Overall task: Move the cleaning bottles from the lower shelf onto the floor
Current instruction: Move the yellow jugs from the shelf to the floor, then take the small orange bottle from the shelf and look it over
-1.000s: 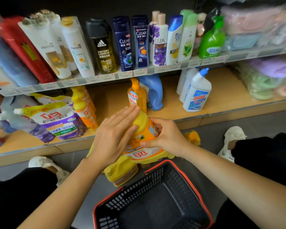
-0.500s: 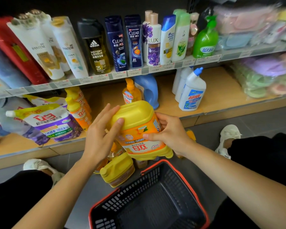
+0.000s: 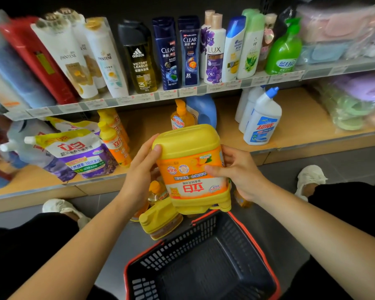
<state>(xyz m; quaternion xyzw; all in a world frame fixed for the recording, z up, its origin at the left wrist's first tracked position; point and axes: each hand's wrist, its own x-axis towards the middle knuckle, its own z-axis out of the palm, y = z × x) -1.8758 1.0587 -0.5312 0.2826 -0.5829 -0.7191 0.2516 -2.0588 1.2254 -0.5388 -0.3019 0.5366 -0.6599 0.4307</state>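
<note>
Where the wooden lower shelf [image 3: 301,118] ends in a metal lip above the grey floor [image 3: 286,167], a yellow jug [image 3: 191,167] is held upside down, off the shelf and above the floor. The left hand [image 3: 139,174] clasps its left side, thumb on the front. The right hand [image 3: 240,174] wraps its right edge, thumb on the orange label. Below the fingers a second jug [image 3: 160,219] lies on the floor beside a dark basket [image 3: 253,241]. Beyond the right fingers a white bottle [image 3: 262,122] stands on the shelf.

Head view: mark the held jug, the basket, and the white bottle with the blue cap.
jug [image 3: 188,176], head view, front label
basket [image 3: 193,239], head view, far mesh wall
white bottle [image 3: 261,129], head view, front label
</note>
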